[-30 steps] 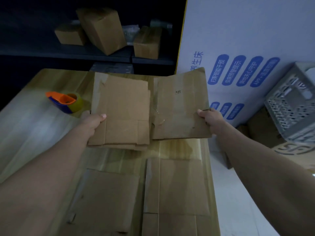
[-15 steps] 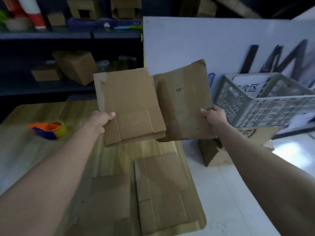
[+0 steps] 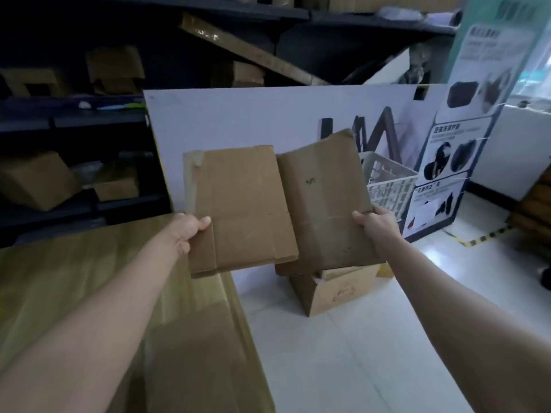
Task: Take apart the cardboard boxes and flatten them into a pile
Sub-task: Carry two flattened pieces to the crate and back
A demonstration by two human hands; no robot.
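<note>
White floor tiles (image 3: 343, 353) filled the lower right of the frame, with a wooden table (image 3: 44, 278) at lower left carrying flattened cardboard (image 3: 202, 353) near the bottom edge. Above these, at centre frame, a flattened box (image 3: 247, 204) was held in the air by its lower side edges, its long axis upright: the left hand (image 3: 187, 228) was clamped on the left panel, the right hand (image 3: 372, 223) on the right panel, and the two panels overlapped at the middle. The pile was judged to lie below and left, nearer the left hand. An open box (image 3: 337, 290) on the floor was partly hidden behind the panels; the dark shelves (image 3: 74, 120) in the upper left were hard to make out
</note>
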